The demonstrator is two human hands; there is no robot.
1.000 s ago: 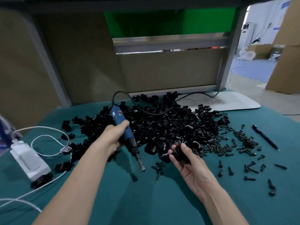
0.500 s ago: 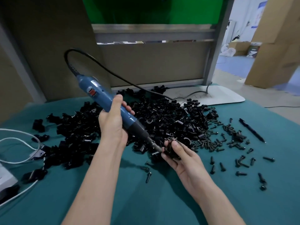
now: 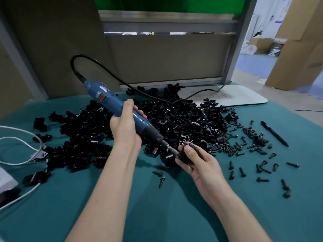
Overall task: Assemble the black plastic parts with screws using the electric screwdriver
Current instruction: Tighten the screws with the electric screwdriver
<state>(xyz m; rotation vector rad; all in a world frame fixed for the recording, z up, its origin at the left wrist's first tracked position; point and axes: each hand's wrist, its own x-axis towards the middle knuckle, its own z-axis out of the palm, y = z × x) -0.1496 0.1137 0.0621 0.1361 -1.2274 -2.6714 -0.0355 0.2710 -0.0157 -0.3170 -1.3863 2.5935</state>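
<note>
My left hand (image 3: 125,131) grips the blue electric screwdriver (image 3: 111,103) around its middle, tilted down to the right. Its bit meets a black plastic part (image 3: 185,155) that my right hand (image 3: 201,165) pinches between thumb and fingers just above the green cloth. Behind both hands lies a big heap of black plastic parts (image 3: 174,123). Loose black screws (image 3: 248,149) are scattered to the right, and two more screws (image 3: 160,177) lie under my hands. The screw at the bit's tip is hidden.
The screwdriver's black cable (image 3: 97,63) loops up and runs back to the right. A black pen (image 3: 274,133) lies at the far right. White cables (image 3: 19,147) and a white box (image 3: 7,179) sit at the left edge. A white board (image 3: 244,96) lies behind the heap.
My left hand lifted the screwdriver off the cloth and swung its bit over to the part in my right hand. In the last half second the bit stayed against the part.
</note>
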